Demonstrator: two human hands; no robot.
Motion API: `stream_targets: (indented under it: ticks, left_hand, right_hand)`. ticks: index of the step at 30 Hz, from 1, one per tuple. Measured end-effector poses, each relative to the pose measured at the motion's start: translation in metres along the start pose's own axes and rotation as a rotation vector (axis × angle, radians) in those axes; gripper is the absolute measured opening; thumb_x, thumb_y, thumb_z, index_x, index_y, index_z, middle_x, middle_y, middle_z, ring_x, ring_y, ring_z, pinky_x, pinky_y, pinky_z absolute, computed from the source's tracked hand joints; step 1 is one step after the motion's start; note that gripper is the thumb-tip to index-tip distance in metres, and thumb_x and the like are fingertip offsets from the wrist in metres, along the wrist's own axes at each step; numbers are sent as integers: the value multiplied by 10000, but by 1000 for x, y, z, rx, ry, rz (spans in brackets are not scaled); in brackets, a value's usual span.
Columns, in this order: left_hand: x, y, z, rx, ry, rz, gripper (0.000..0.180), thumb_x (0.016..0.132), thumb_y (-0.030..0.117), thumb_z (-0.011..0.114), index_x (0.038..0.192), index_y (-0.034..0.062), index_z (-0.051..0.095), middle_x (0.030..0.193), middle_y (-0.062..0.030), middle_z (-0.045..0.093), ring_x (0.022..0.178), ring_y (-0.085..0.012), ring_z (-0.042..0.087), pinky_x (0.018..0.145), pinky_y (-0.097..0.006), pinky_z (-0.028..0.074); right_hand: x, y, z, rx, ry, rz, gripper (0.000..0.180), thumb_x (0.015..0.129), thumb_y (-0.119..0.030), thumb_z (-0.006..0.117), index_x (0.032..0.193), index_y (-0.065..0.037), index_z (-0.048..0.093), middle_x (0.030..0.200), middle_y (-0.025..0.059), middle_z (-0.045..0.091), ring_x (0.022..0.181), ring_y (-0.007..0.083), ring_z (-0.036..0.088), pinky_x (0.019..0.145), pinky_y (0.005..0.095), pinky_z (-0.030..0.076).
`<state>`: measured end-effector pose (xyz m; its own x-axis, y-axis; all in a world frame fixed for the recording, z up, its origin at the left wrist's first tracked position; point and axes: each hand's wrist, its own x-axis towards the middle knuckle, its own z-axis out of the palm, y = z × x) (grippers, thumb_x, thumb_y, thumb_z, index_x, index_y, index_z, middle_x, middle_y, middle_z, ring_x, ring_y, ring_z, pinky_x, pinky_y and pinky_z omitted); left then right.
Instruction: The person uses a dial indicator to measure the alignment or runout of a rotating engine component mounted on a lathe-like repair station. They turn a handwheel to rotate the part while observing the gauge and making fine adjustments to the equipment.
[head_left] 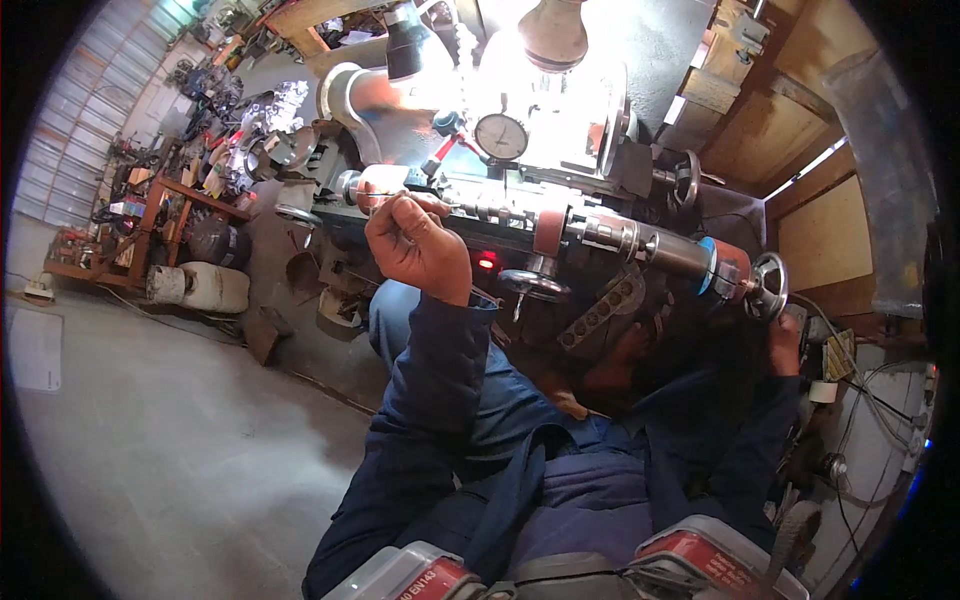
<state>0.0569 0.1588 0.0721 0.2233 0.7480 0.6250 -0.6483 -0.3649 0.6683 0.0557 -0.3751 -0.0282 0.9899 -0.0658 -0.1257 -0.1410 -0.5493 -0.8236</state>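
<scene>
- Steel shaft [485, 208]: the piece at the centre of the work; lies lengthwise along the machine [675, 252], lobed, between red-orange supports.
- Left hand [422, 245]: raised in front of the shaft's left end; thumb and fingertips drawn together in a pinch. Whether a small item sits between them cannot be told; nor whether the hand touches the shaft.
- Right hand [785, 345]: just below the handwheel [767, 287] at the machine's right end; fingers largely in shadow, so grip or contact cannot be told.
- Dial gauge [501, 137]: round, white face, standing above the shaft; stem directed down toward it, contact unclear.
- Clamp [440, 155]: red, dark-knobbed, left of the gauge.
- Front wheel [535, 285]: metal, with crank handle, below the middle support.
- Indicator light [487, 262]: red, lit, left of the front wheel.
- Lamps, two: one dark [412, 45], one pale [553, 35]; strong glare beneath.
- Step in hand, as judged: setting or checking the shaft by the gauge.
- Next move, as judged: calls for a clear view of the dial, the left hand kept off the stem, and small, steady adjustment at a wheel.
</scene>
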Motion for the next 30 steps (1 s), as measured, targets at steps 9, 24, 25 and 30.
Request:
stream_targets:
  ticks: [9,24,25,30]
  left_hand:
    - [-2,-6,5,-41,5,4,160,991,168,493,972,10,471,713,-58,574,584,-84,497,529,-192,388]
    - [-1,1,12,-46,31,-102,124,985,129,496,1024,12,509,722,-26,534,534,-52,429,476,-192,372]
    - [-1,2,12,-65,35,-147,126,983,132,503,1014,10,511,709,-18,519,535,-52,422,478,-191,372]
    - [-6,0,12,-75,-52,-147,135,980,148,518,967,15,503,682,-4,491,535,-47,397,469,-193,333]
  right_hand:
    - [-28,-22,-21,113,84,-145,295,942,-213,574,1124,20,583,976,47,614,891,123,543,803,267,420]
    - [39,-93,-13,-254,234,-169,354,969,-287,535,1172,-2,590,1066,97,634,995,180,575,890,309,438]
    - [35,-102,-12,-255,234,-170,354,969,-287,535,1172,-2,590,1066,97,634,995,180,575,890,309,438]
    - [11,-150,27,-308,151,-338,385,967,-278,501,1229,-2,557,1152,175,595,1079,265,561,953,346,403]
